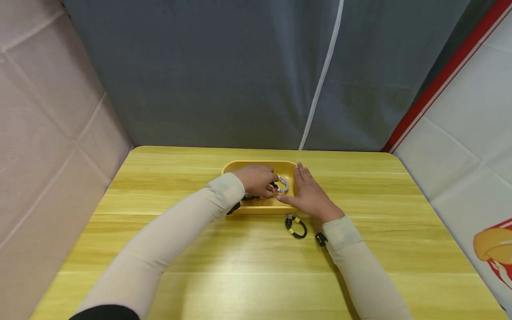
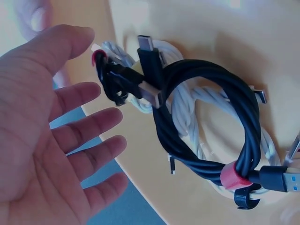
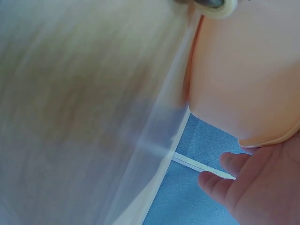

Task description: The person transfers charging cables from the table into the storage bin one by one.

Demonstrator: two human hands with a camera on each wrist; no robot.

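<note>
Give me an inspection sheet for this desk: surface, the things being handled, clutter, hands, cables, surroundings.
Surface: yellow wood-grain table.
Job's things: yellow tray near the far edge, holding bundled cables.
Clutter: nothing seen.
Hands: left hand reaches into the tray over the bundles, and the left wrist view shows its fingers spread with nothing held; right hand lies flat against the tray's right side.
Cables: black coil with red tie lies on a white coil in the tray; black coil with yellow ties lies on the table, in front of the tray.
Surroundings: grey curtain behind, pale panels at both sides.
</note>
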